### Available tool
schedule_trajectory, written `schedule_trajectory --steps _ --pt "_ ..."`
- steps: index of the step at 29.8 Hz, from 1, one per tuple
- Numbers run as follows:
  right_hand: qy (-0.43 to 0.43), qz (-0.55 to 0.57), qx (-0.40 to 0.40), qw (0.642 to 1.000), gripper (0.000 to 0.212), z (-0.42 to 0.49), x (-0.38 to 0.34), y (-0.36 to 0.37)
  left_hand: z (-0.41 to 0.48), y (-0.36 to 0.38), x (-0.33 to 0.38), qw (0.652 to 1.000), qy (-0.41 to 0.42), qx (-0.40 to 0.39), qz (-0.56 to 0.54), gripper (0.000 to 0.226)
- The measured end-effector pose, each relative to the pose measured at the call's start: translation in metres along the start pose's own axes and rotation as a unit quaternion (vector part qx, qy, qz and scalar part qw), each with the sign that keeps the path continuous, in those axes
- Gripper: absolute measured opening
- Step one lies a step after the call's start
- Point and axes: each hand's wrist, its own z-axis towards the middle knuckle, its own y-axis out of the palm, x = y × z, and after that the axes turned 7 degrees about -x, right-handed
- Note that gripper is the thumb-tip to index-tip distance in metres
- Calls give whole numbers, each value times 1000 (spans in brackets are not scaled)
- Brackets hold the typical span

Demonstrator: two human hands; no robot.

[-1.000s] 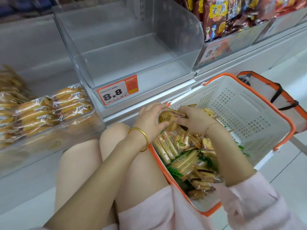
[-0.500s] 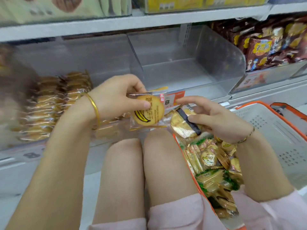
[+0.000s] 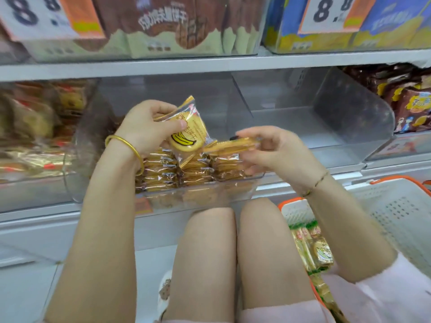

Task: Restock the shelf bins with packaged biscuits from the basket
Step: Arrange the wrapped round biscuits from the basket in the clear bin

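A: Head view, then; where are the hands?

B: Both raised over the middle clear bin (image 3: pixel 161 202) on the low shelf; the left hand (image 3: pixel 144 129), with a gold bangle (image 3: pixel 127 146) on its wrist, pinches a banana biscuit packet (image 3: pixel 187 137) between thumb and curled fingers; the packet faces the camera, its round biscuit and banana drawing plain to see.

A: And the right?

B: The right hand (image 3: pixel 276 155), a thin bracelet (image 3: pixel 318 183) on its wrist, holds a second packet (image 3: pixel 233 145) edge-on between thumb and fingers; that packet is blurred, and its left end lies just beside the banana packet; I cannot tell if the two touch.

A: What lies in the bin?

B: Rows of stacked biscuit packets (image 3: pixel 177 170), directly under both hands; the held packets hang just above them.

A: The basket?

B: Near right, beside the person's right knee; a white basket (image 3: pixel 396 213) with an orange rim, and loose biscuit packets (image 3: pixel 314 249) in its near-left corner.

A: Anything round about?

B: A neighbouring clear bin (image 3: pixel 354 117) to the right; brown snack bags (image 3: pixel 410 108) at far right; blurred golden packs (image 3: pixel 35 155) at left; above, brown boxes (image 3: pixel 163 24) and two 8.8 price tags (image 3: pixel 46 17) (image 3: pixel 335 12).
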Motion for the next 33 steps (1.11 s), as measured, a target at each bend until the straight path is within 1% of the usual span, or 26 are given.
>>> schedule_trajectory --steps 2,3,6,8,11,13,15,17,18,21,24,27,30,33 --pt "18 -62 30 997 16 13 -5 4 3 -3 -6 999 3 24 -28 23" --pt "22 -100 44 994 14 19 -6 5 4 -4 -9 999 3 36 -40 23" --pt "4 -210 82 974 15 35 -10 5 9 -5 -15 997 -5 56 -60 19" --pt "0 -267 92 959 17 41 -11 4 15 -5 -20 996 -7 57 -73 19" --pt "9 -321 112 940 23 51 -12 1 27 -4 -26 996 -8 51 -69 26" --pt "-4 -377 123 918 28 59 -12 -2 34 -2 -29 996 -12 41 -73 31" --pt "-28 -428 135 893 28 69 -11 -3 40 1 -29 998 -7 32 -60 45" --pt "-49 -488 152 858 29 77 -10 -2 46 5 -26 1000 9 22 -14 62" --pt "-49 -528 155 834 30 81 -10 -1 50 7 -26 1000 18 19 13 64" --pt "-23 -624 137 769 28 90 -11 5 65 13 -29 995 33 26 87 54" --pt "-1 -677 121 726 20 98 -6 13 76 20 -39 985 23 17 171 44" --pt "30 -693 102 714 18 100 -2 22 80 27 -50 973 11 -14 232 38" --pt "65 -695 68 713 25 104 -2 33 81 28 -59 953 2 -34 301 33" --pt "94 -698 40 709 29 109 4 40 79 27 -64 926 -7 -44 374 34"
